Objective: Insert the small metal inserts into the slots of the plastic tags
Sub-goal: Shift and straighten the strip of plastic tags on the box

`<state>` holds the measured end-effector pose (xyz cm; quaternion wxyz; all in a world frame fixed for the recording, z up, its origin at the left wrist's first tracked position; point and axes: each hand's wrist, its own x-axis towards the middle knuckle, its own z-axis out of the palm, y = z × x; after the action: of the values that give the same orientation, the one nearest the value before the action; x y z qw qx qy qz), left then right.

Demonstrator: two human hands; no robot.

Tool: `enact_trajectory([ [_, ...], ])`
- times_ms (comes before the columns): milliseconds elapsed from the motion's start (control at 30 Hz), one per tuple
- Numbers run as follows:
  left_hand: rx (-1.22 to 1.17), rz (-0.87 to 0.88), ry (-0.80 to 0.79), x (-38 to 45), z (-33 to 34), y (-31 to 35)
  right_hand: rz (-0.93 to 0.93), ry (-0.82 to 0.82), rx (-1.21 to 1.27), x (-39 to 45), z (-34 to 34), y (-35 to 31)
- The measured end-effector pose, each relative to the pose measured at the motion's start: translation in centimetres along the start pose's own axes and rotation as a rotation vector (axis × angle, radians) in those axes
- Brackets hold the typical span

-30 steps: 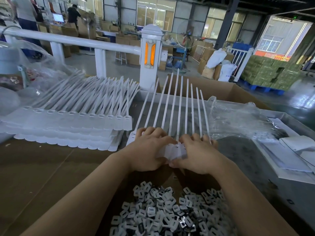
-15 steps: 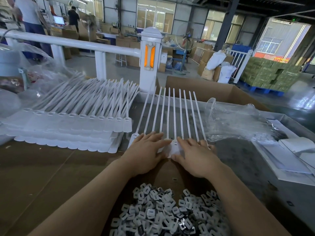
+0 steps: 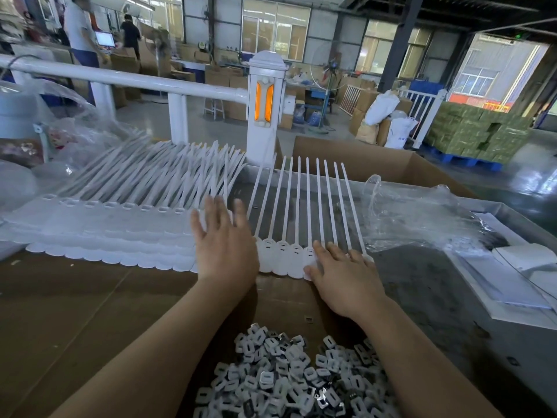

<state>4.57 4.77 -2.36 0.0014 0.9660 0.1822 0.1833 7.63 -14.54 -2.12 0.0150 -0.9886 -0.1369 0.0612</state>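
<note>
Head view: the fanned row of plastic tags [image 3: 281, 254] lies flat at 12 o'clock on the tabletop [image 3: 75, 312], metal inserts [image 3: 289, 378] heaped at 6. Right hand [image 3: 343, 276] presses its end, fingers straight; left hand [image 3: 226, 242] hovers, fingers spread. Its sweep could knock the row crooked or into the tag stack [image 3: 105, 230] at 10.
</note>
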Motion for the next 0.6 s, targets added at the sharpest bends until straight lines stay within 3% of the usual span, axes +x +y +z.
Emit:
enact_trajectory([
  [67,-0.02,-0.119,-0.06,0.3,-0.1,-0.9,-0.014,0.0,0.002,0.0,0.0,0.0],
  [167,-0.054,-0.137,-0.065,0.7,-0.4,-1.5,-0.028,0.015,0.005,0.0,-0.1,0.1],
  [300,-0.175,-0.097,0.188,0.7,-1.1,-1.9,-0.065,0.079,-0.015,-0.3,-0.4,0.0],
  [400,-0.233,0.087,0.388,0.0,-1.7,-0.9,-0.135,0.227,0.076,-0.5,-0.7,-0.5],
  [433,-0.242,0.177,0.433,-0.5,-2.0,-0.1,-0.144,0.269,0.192,-0.5,-1.0,-0.8],
  [500,-0.238,0.365,0.494,-1.5,-2.3,1.4,-0.116,0.288,0.666,-0.9,-1.9,-1.3],
  [600,-0.288,0.604,0.555,-2.6,-2.5,2.9,-0.04,0.087,1.233,-1.4,-3.0,-1.3],
])
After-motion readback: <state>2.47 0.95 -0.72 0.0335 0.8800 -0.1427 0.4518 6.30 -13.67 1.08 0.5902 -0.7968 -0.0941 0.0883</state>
